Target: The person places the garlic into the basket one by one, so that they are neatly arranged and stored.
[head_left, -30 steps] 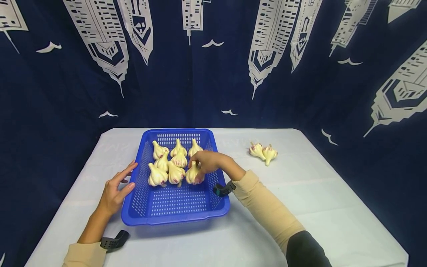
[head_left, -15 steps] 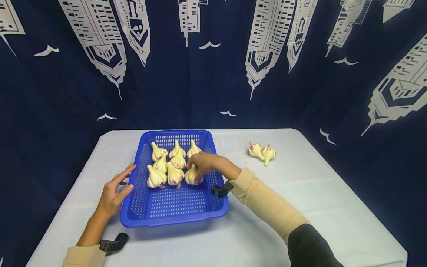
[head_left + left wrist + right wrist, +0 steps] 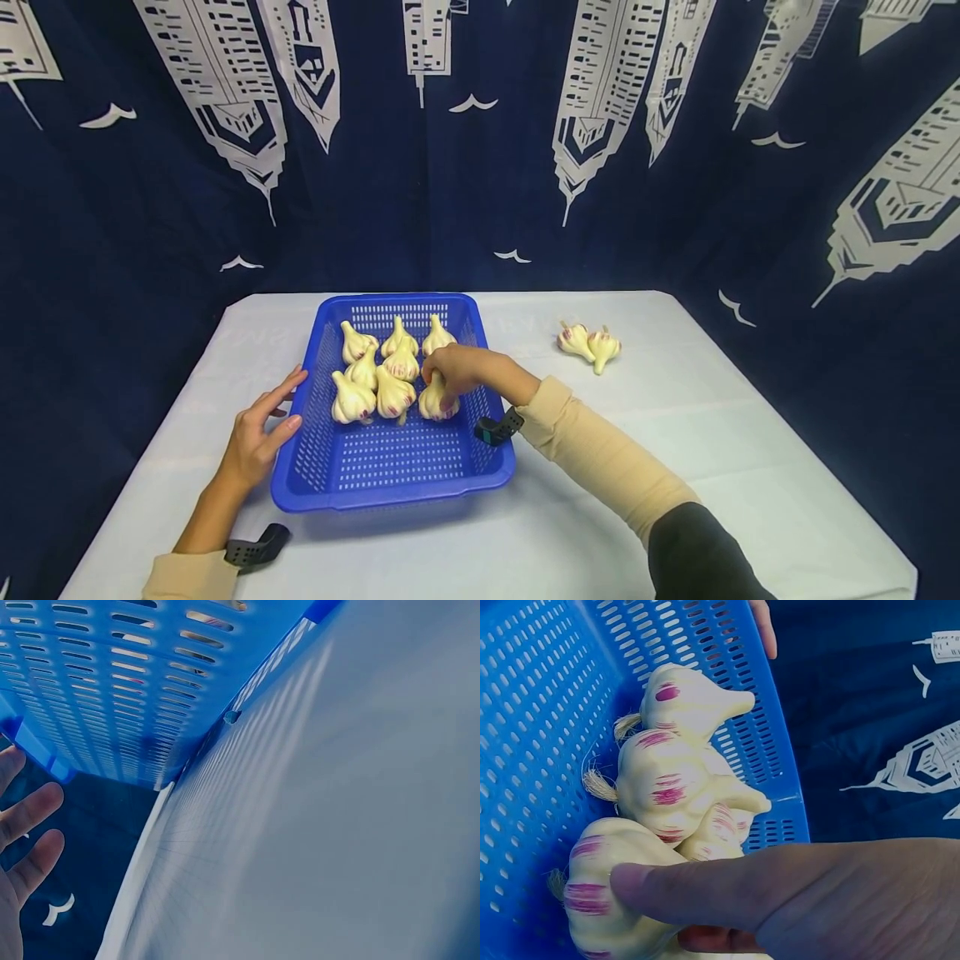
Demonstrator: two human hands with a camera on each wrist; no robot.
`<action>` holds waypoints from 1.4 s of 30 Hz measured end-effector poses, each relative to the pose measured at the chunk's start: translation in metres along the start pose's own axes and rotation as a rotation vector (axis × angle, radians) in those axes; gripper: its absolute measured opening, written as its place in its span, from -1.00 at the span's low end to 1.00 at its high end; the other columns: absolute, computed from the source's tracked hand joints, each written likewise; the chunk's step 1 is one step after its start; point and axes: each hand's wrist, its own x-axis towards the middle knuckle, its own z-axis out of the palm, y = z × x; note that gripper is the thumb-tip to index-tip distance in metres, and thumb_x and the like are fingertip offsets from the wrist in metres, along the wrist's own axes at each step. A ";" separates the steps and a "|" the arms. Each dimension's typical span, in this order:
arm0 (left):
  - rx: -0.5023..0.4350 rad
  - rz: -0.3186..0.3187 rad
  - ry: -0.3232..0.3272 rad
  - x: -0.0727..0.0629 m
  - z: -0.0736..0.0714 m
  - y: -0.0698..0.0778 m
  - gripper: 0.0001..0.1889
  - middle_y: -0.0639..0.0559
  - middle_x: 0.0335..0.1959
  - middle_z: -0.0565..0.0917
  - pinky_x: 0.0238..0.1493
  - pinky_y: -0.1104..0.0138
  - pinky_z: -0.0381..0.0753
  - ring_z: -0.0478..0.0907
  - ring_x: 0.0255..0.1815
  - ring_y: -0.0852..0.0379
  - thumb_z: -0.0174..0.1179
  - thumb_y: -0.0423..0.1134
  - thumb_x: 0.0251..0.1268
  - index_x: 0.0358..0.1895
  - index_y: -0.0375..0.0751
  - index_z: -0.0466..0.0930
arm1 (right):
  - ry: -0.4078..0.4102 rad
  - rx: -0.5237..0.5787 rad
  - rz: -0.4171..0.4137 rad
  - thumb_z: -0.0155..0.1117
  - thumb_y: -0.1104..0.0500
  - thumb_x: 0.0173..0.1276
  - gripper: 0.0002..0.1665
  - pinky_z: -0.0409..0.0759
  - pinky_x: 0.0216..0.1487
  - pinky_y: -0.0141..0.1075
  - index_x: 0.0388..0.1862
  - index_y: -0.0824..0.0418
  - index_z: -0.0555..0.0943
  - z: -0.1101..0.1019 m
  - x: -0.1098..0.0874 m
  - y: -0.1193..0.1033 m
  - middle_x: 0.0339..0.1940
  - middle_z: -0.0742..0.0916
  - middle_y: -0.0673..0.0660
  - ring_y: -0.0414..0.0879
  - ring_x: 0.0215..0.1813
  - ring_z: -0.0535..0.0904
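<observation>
A blue perforated plastic basket (image 3: 390,496) stands on the table with several white garlic bulbs in it, marked with purple streaks. My right hand (image 3: 468,371) reaches over the basket's right side and holds the front right garlic bulb (image 3: 435,402) between thumb and fingers. Up close in the right wrist view, the thumb (image 3: 682,889) lies across that bulb (image 3: 600,892), and the fingers behind it are mostly hidden. With fingers spread and mostly straight, my left hand (image 3: 255,433) touches the basket's left rim; its fingertips show beside the basket wall (image 3: 97,712) in the left wrist view.
Two more garlic bulbs (image 3: 588,343) lie together on the white tablecloth (image 3: 675,450), right of the basket. Behind the table hangs a dark blue curtain (image 3: 450,183) with white building prints. Inside the basket, the other bulbs (image 3: 375,367) cluster toward the back and left.
The head view has shifted slightly. My right thumb and fingers have moved a little on the front right garlic bulb, which stays in about the same spot. The left hand keeps its place.
</observation>
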 end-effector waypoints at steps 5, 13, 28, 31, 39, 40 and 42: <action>-0.001 0.003 -0.001 -0.002 0.001 0.001 -0.38 -0.28 0.33 0.47 -0.15 0.46 0.37 0.43 0.00 0.45 0.06 -0.38 0.09 0.34 -0.32 0.46 | 0.008 0.019 0.005 0.61 0.18 0.03 -0.56 0.54 -0.13 -0.33 -0.08 0.14 0.67 0.001 -0.001 0.000 -0.18 0.69 -0.01 -0.15 -0.17 0.54; -0.012 0.016 0.008 0.000 0.002 0.001 -0.38 -0.27 0.32 0.48 -0.14 0.45 0.38 0.45 0.01 0.44 0.06 -0.39 0.08 0.34 -0.30 0.47 | 0.030 0.003 -0.024 0.57 0.19 0.08 -0.46 0.55 -0.01 -0.32 0.09 0.20 0.67 -0.005 -0.007 -0.002 0.00 0.72 0.06 -0.14 -0.07 0.57; -0.034 0.039 0.024 0.000 0.001 -0.001 -0.37 -0.28 0.30 0.50 -0.14 0.49 0.39 0.47 0.02 0.44 0.09 -0.43 0.04 0.31 -0.32 0.49 | 0.079 0.016 -0.012 0.51 0.05 0.18 -0.45 0.51 0.15 -0.12 0.16 0.14 0.64 -0.024 -0.026 -0.003 0.10 0.71 0.13 0.01 0.15 0.58; -0.036 0.034 0.020 0.000 0.002 -0.002 -0.37 -0.28 0.31 0.49 -0.15 0.49 0.39 0.47 0.02 0.43 0.09 -0.43 0.04 0.31 -0.32 0.49 | 0.108 0.069 -0.021 0.49 0.06 0.20 -0.45 0.54 0.09 -0.15 0.17 0.15 0.64 -0.027 -0.033 0.002 0.08 0.71 0.16 0.02 0.11 0.59; -0.020 0.030 0.019 -0.001 0.002 0.000 -0.38 -0.28 0.31 0.49 -0.14 0.50 0.39 0.46 0.02 0.45 0.08 -0.41 0.05 0.33 -0.30 0.48 | 0.185 0.144 -0.033 0.47 0.02 0.22 -0.41 0.60 -0.06 -0.24 0.19 0.23 0.62 -0.034 -0.049 0.019 0.06 0.71 0.21 0.00 -0.02 0.65; -0.017 0.029 0.018 -0.001 0.002 0.000 -0.38 -0.28 0.31 0.49 -0.14 0.50 0.39 0.45 0.02 0.45 0.08 -0.41 0.06 0.33 -0.30 0.48 | 0.188 0.152 -0.029 0.46 0.02 0.23 -0.41 0.61 -0.05 -0.22 0.19 0.23 0.62 -0.034 -0.051 0.021 0.07 0.71 0.23 0.01 -0.02 0.65; -0.013 0.028 0.017 -0.001 0.002 0.001 -0.38 -0.29 0.31 0.48 -0.14 0.50 0.39 0.45 0.03 0.46 0.08 -0.41 0.06 0.33 -0.31 0.48 | 0.195 0.173 -0.017 0.45 0.01 0.24 -0.41 0.62 -0.03 -0.19 0.20 0.23 0.61 -0.035 -0.055 0.026 0.09 0.70 0.26 0.04 -0.02 0.67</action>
